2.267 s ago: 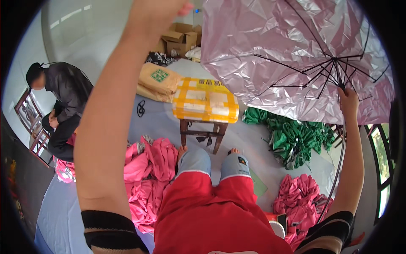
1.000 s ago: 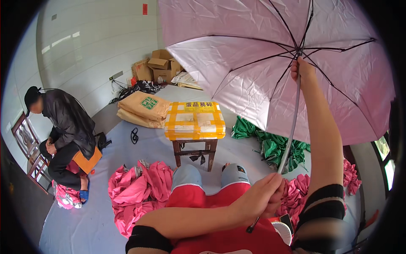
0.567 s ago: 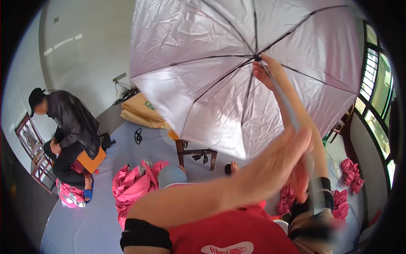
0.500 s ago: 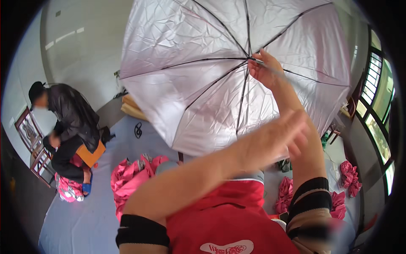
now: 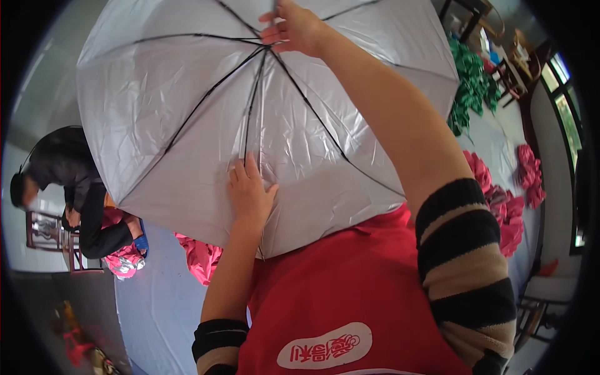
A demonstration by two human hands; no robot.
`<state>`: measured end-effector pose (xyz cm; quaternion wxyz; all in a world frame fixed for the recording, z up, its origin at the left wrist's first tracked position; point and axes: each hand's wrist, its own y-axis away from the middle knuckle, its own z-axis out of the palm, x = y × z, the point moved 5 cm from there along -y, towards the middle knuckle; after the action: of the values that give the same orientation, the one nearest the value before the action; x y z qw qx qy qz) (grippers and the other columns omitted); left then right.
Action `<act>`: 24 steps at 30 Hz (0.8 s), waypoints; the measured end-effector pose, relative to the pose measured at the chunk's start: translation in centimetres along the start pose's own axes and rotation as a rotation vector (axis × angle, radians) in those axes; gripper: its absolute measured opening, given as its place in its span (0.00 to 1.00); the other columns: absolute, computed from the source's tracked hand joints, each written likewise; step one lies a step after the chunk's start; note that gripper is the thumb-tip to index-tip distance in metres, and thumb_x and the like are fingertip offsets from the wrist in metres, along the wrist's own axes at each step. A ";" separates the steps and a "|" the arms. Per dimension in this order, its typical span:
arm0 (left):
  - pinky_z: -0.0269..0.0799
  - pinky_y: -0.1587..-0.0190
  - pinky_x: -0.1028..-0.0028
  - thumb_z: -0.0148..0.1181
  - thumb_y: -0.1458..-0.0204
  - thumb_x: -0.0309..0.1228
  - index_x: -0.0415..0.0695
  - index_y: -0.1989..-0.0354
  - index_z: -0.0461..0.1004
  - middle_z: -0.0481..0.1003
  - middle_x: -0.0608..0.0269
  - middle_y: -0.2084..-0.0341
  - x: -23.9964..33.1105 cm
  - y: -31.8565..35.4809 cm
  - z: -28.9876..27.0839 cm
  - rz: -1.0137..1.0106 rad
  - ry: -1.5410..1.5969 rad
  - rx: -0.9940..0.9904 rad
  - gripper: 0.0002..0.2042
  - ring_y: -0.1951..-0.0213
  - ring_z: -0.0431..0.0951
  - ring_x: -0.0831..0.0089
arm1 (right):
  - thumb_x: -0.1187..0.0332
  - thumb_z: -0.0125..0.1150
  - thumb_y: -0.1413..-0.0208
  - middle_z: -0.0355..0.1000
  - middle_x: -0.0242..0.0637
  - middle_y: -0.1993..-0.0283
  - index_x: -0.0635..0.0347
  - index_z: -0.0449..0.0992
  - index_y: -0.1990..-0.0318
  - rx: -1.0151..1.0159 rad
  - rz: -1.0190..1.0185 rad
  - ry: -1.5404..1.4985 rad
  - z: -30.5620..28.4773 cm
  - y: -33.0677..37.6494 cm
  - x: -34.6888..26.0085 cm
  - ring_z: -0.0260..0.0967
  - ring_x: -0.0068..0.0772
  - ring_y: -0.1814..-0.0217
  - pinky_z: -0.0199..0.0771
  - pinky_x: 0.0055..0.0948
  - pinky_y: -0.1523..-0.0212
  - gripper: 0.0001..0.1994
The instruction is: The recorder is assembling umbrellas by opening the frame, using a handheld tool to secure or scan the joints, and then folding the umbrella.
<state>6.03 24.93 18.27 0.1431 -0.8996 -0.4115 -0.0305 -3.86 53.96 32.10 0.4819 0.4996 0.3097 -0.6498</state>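
A large silver-lined umbrella (image 5: 194,156) stands spread open before me, its inside facing me and its dark ribs running out from the hub. My right hand (image 5: 294,30) is up by the hub, fingers curled around the umbrella's shaft, most of which the hand hides. Lower down, my left hand (image 5: 251,194) lies on the silver lining beside a rib, fingers stretched and thumb apart. The near edge of the umbrella reaches my red apron (image 5: 337,294).
At the left a person in dark clothes (image 5: 56,162) sits bent over near a wooden chair (image 5: 47,231). Bundled pink cloth (image 5: 201,257) lies on the blue-grey floor covering (image 5: 159,312). Crumpled green cloth (image 5: 472,81) and more pink bundles (image 5: 530,175) lie at the right.
The umbrella has shifted left and nearer in view, its ribs swung round. My left hand has come from crossing over my right forearm to rest on the lining. My right hand stays by the hub.
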 end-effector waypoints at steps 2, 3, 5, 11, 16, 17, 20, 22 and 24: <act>0.65 0.49 0.57 0.75 0.67 0.37 0.36 0.41 0.58 0.63 0.47 0.47 0.2 0.2 1.7 0.029 0.012 -0.056 0.43 0.48 0.65 0.51 | 0.51 0.47 0.41 0.74 0.40 0.71 0.55 0.74 0.69 -0.059 0.095 -0.033 -0.9 1.0 2.7 0.72 0.35 0.71 0.71 0.35 0.72 0.18; 0.65 0.49 0.57 0.74 0.66 0.36 0.36 0.42 0.59 0.63 0.47 0.48 0.2 0.0 2.5 0.042 0.018 -0.056 0.41 0.48 0.66 0.51 | 0.48 0.42 0.38 0.73 0.40 0.67 0.58 0.73 0.62 -0.056 0.062 0.094 -1.7 2.8 3.8 0.71 0.34 0.65 0.73 0.34 0.69 0.22; 0.66 0.50 0.57 0.74 0.65 0.34 0.35 0.42 0.59 0.63 0.47 0.48 0.1 -0.6 4.1 0.071 0.039 -0.076 0.40 0.48 0.66 0.50 | 0.44 0.40 0.37 0.71 0.39 0.60 0.60 0.71 0.51 -0.182 0.064 0.301 -1.7 8.3 6.7 0.70 0.33 0.57 0.74 0.32 0.63 0.27; 0.63 0.45 0.60 0.70 0.61 0.30 0.35 0.43 0.61 0.63 0.46 0.48 0.1 -2.4 6.3 0.059 0.127 -0.102 0.35 0.47 0.65 0.49 | 0.55 0.42 0.35 0.69 0.46 0.45 0.63 0.72 0.48 -0.778 0.251 0.722 -1.3 31.4 15.4 0.65 0.44 0.42 0.62 0.38 0.40 0.21; 0.62 0.43 0.61 0.64 0.57 0.25 0.35 0.42 0.61 0.64 0.45 0.48 1.5 -2.3 7.1 0.087 0.120 -0.121 0.31 0.46 0.64 0.49 | 0.59 0.48 0.37 0.68 0.47 0.44 0.64 0.72 0.49 -0.476 0.409 0.644 -4.1 35.6 14.9 0.65 0.44 0.41 0.62 0.38 0.41 0.18; 0.62 0.42 0.61 0.62 0.55 0.23 0.34 0.41 0.61 0.64 0.45 0.49 1.7 -2.3 7.1 0.104 0.130 -0.064 0.30 0.46 0.64 0.49 | 0.59 0.48 0.37 0.68 0.47 0.44 0.64 0.72 0.49 -0.473 0.317 0.620 -4.1 35.0 13.8 0.65 0.44 0.41 0.62 0.38 0.41 0.18; 0.63 0.45 0.61 0.55 0.51 0.22 0.34 0.42 0.61 0.64 0.43 0.48 2.8 -1.9 8.2 0.193 0.163 -0.047 0.26 0.48 0.66 0.48 | 0.64 0.54 0.40 0.71 0.44 0.48 0.64 0.73 0.51 -0.211 0.122 0.664 -6.6 32.8 10.1 0.67 0.44 0.44 0.66 0.38 0.45 0.15; 0.64 0.46 0.61 0.52 0.49 0.21 0.34 0.42 0.61 0.64 0.42 0.48 3.3 -1.6 8.7 0.240 0.173 0.002 0.24 0.48 0.66 0.48 | 0.66 0.56 0.43 0.71 0.43 0.52 0.65 0.72 0.53 -0.037 -0.004 0.943 -8.6 29.7 9.4 0.69 0.44 0.48 0.68 0.39 0.48 0.14; 0.64 0.46 0.58 0.46 0.50 0.19 0.36 0.41 0.62 0.63 0.37 0.47 3.9 -1.2 8.8 0.315 0.112 0.087 0.24 0.49 0.67 0.45 | 0.68 0.59 0.45 0.72 0.42 0.56 0.65 0.71 0.55 0.146 -0.170 1.201 -9.7 26.6 10.3 0.71 0.43 0.51 0.70 0.39 0.52 0.13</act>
<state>7.11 31.04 10.83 0.2075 -0.9429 -0.2575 -0.0402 24.10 50.09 21.44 0.1340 0.7839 0.5208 -0.3104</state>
